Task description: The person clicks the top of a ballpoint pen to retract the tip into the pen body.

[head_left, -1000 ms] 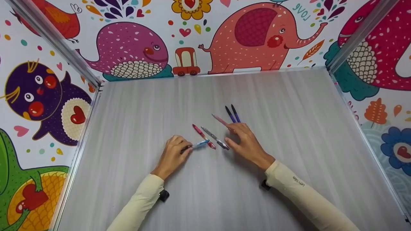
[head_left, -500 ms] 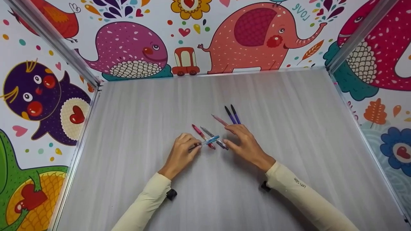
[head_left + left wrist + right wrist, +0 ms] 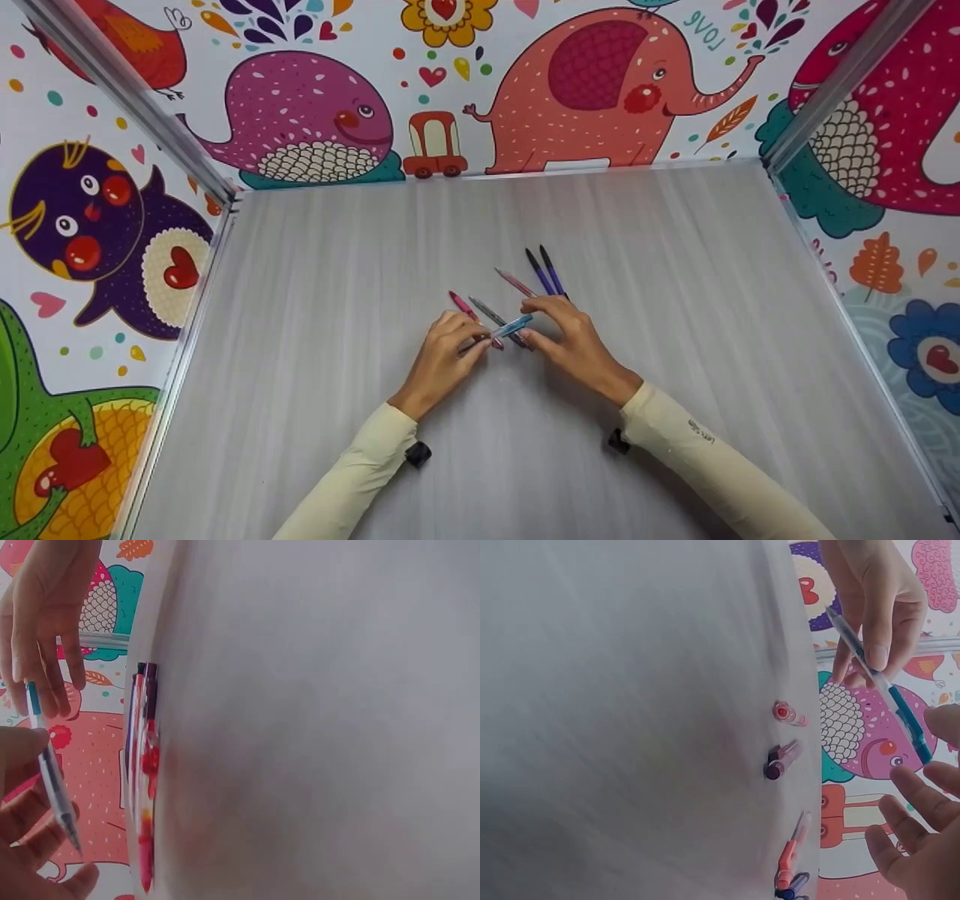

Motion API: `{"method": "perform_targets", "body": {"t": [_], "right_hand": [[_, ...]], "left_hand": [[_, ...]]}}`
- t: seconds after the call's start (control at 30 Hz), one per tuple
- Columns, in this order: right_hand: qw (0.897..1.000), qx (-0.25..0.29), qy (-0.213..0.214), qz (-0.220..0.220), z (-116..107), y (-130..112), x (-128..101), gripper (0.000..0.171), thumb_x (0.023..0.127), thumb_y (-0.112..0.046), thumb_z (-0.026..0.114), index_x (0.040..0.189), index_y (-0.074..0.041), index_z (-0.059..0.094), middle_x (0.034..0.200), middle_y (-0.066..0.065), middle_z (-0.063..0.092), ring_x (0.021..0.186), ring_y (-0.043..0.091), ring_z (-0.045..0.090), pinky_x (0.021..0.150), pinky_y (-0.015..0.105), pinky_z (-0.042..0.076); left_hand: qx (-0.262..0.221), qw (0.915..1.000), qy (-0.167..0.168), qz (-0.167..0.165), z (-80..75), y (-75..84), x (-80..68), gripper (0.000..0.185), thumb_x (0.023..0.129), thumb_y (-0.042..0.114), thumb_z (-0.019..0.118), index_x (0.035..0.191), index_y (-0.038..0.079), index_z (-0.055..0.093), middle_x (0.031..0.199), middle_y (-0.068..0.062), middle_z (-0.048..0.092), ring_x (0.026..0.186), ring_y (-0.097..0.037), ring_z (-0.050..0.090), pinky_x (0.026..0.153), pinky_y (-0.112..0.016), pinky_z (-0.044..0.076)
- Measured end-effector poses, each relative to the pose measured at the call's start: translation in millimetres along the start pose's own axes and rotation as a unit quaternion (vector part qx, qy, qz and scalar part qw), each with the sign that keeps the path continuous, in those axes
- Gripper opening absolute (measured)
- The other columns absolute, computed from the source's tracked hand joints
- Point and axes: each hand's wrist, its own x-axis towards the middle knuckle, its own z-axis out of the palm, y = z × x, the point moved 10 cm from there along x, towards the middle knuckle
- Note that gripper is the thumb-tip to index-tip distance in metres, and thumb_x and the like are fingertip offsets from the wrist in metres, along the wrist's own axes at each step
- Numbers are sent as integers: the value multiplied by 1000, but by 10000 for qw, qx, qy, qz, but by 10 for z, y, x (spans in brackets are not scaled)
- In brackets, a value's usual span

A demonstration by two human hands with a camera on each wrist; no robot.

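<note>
The left hand (image 3: 442,358) pinches the blue pen (image 3: 508,328) by its near end, lifted above the table (image 3: 315,315) — light, stiff, slick; the right hand (image 3: 574,337), fingers loosely spread, meets its far tip.

The head view looks forward and down from above onto the grey bench (image 3: 337,300) and both hands, while each wrist view sits low and close, skimming the bench edge-on, all three sharing the blue pen (image 3: 513,327) between the hands.
</note>
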Motion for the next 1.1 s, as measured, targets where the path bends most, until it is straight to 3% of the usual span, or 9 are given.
{"method": "perform_targets", "body": {"t": [0.3,0.53,0.63,0.9,1.1], "right_hand": [[9962,546,358,583,-61,105,-36,36,96,0,83,132,-1,74,121,11,78,116,32,74,103,49,57],[9936,667,655,632,-121,87,-26,36,94,7,82,128,5,72,122,13,79,108,31,75,97,53,59],[9904,851,792,749,-145,95,-30,37,95,5,82,130,5,70,120,12,78,105,30,76,94,48,60],[9827,1248,1050,881,-187,132,-6,34,96,9,79,128,6,66,111,22,78,96,25,72,88,26,56],[9805,1299,1058,1031,-229,182,47,32,99,7,78,129,4,67,112,14,78,100,26,73,87,26,57]], "left_hand": [[-412,9991,-23,-135,117,49,52,12,95,2,86,106,6,84,102,-1,76,99,-20,64,86,-38,56],[-800,9960,2,-407,215,46,68,8,99,4,82,107,4,83,100,-3,76,97,-21,66,81,-41,60],[-959,9939,26,-539,251,48,71,8,99,3,82,107,3,82,99,-3,76,96,-22,68,80,-44,61],[-1224,9879,-53,-952,358,45,114,8,100,6,81,107,3,83,98,-4,78,92,-33,70,78,-48,60],[-1539,9774,-173,-1438,452,4,174,11,101,6,81,110,1,83,102,-5,79,93,-25,72,80,-41,60]]}}
